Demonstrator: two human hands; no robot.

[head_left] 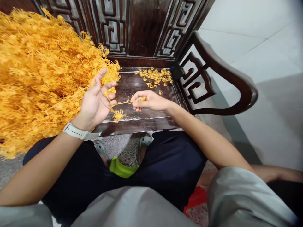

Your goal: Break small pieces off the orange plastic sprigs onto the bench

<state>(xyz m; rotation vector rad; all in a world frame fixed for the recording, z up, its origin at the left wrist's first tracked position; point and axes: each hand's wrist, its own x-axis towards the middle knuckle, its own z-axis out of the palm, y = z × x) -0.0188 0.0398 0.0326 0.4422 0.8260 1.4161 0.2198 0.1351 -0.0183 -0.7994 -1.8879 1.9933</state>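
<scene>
My right hand [151, 100] is closed in a pinch on a thin yellow plastic flower stem [121, 103] above the bench seat. A yellow piece shows at its fingertips. The stem runs left to my left hand [92, 104], whose palm is turned up with the fingers spread; a strand passes by its fingers. One spidery yellow flower head [119, 115] hangs from the stem below the left fingers. Right beside that hand rises a large heap of yellow plastic flower stems [44, 75]. Several loose flower heads [156, 75] lie at the back right of the seat.
The dark wooden bench [132, 86] has a carved back [144, 28] and a curved armrest [236, 82] on the right. A small black object [176, 71] sits in its back corner. Below are a green plastic stool [123, 168], something red [196, 198], and another person's arm [279, 175].
</scene>
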